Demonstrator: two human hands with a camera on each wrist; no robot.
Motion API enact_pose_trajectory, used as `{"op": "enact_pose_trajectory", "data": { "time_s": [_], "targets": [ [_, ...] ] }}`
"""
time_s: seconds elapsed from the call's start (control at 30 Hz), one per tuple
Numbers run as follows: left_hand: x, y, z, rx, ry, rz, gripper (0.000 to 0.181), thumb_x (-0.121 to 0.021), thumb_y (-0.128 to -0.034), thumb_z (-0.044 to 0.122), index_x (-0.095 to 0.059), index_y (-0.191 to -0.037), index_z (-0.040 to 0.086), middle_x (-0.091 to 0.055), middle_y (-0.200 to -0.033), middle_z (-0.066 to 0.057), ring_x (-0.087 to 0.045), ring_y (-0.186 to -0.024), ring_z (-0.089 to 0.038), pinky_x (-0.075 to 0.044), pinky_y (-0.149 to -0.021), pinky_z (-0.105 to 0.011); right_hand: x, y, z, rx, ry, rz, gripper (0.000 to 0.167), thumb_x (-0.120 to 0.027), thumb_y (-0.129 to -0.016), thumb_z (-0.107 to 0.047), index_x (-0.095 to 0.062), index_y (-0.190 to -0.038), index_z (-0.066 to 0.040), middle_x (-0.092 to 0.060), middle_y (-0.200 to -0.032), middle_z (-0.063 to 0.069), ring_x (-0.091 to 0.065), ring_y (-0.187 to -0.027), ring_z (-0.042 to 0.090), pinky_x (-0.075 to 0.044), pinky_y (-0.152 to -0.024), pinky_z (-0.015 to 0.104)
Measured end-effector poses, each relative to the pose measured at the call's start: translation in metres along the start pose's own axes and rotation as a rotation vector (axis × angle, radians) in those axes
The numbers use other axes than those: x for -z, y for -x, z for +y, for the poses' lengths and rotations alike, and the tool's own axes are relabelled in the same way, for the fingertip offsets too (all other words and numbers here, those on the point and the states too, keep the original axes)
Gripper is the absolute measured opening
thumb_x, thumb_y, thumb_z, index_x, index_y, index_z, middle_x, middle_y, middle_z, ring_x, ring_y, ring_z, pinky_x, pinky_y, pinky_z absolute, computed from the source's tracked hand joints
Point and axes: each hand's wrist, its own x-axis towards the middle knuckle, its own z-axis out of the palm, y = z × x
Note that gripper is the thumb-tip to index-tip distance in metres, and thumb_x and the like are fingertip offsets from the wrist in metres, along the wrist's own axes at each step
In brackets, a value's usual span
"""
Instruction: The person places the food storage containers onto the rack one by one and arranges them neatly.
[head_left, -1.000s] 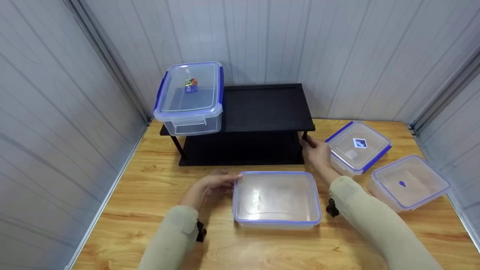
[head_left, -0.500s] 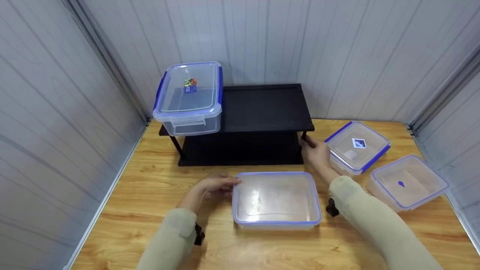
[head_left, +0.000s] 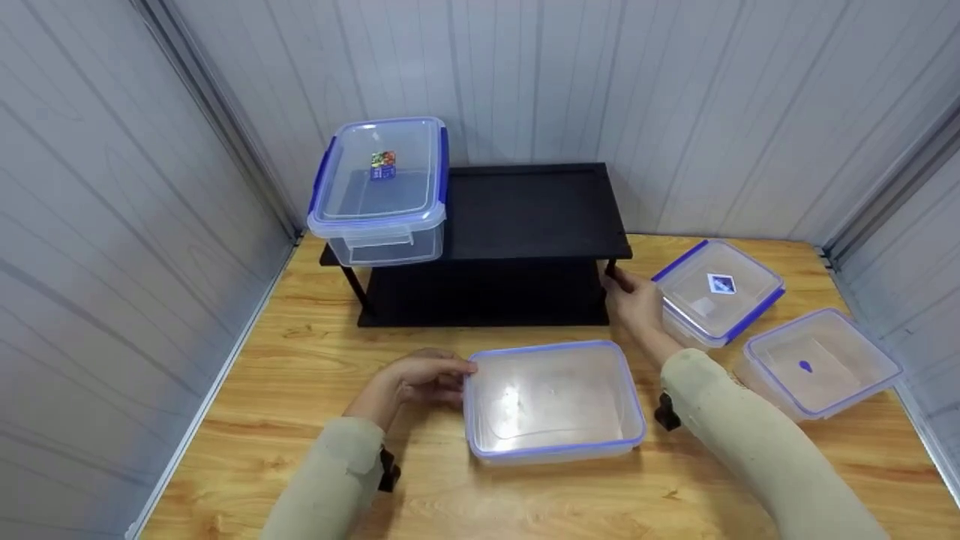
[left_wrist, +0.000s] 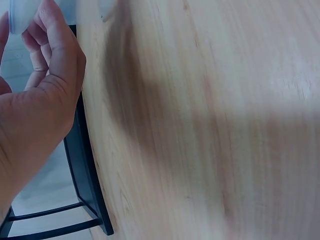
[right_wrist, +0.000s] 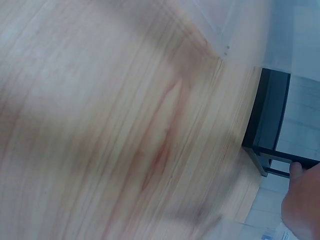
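A clear plastic food container with a blue-edged lid is in front of the black two-tier rack. My left hand grips its left side, thumb on the rim and fingers lower down; in the left wrist view the container edge lies between thumb and fingers. At the rack's front right post, my right hand holds on, its fingertips partly hidden behind the post. The right wrist view shows that hand at the rack's post.
A large lidded container stands on the upper shelf's left end. To the right of the rack are a container with blue clips and another container. Panel walls enclose the wooden table at the back and sides.
The front container has turned slightly, its left end shifting nearer to me. My left hand has moved a little left and nearer with it. My right hand stays at the post.
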Motion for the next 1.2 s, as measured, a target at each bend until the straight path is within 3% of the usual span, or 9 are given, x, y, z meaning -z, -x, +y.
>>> {"op": "enact_pose_trajectory", "data": {
  "time_s": [0.3,0.67,0.9,1.2],
  "targets": [
    [-0.001,-0.002,-0.004,-0.054,0.023,-0.089,0.015,-0.071,-0.1002,0.013,-0.068,-0.085,0.014,-0.068,-0.082,0.001,-0.065,-0.078,-0.011,-0.062,-0.075,-0.025,0.001,0.0,0.0,-0.012,-0.009,-0.012,0.037,-0.068,-0.106,-0.021,-0.069,-0.139,-0.003,-0.071,-0.133,0.018,-0.066,-0.127,0.032,-0.054,-0.107,0.044],
    [-0.003,0.005,-0.011,-0.112,0.085,-0.061,0.013,-0.068,-0.0975,0.012,-0.067,-0.085,0.015,-0.068,-0.081,0.003,-0.065,-0.075,-0.009,-0.06,-0.071,-0.024,0.001,-0.001,0.0,-0.005,-0.017,-0.005,0.034,-0.068,-0.106,-0.017,-0.07,-0.137,-0.002,-0.071,-0.131,0.019,-0.066,-0.126,0.033,-0.053,-0.108,0.044],
    [-0.01,0.015,-0.008,-0.153,0.137,-0.061,0.011,-0.066,-0.0966,0.011,-0.065,-0.086,0.014,-0.072,-0.082,0.003,-0.068,-0.079,-0.008,-0.061,-0.077,-0.027,0.001,-0.002,-0.001,0.009,0.007,0.008,0.032,-0.069,-0.106,-0.017,-0.072,-0.134,-0.001,-0.071,-0.129,0.019,-0.066,-0.128,0.034,-0.052,-0.109,0.044],
    [-0.017,0.028,-0.005,-0.175,0.154,0.008,0.006,-0.069,-0.0938,0.012,-0.063,-0.091,0.011,-0.07,-0.083,0.0,-0.069,-0.079,-0.011,-0.061,-0.074,-0.026,0.001,-0.002,0.0,0.016,0.009,0.011,0.032,-0.069,-0.106,-0.014,-0.071,-0.134,0.0,-0.07,-0.13,0.02,-0.065,-0.128,0.036,-0.052,-0.109,0.046]
  ]
}}
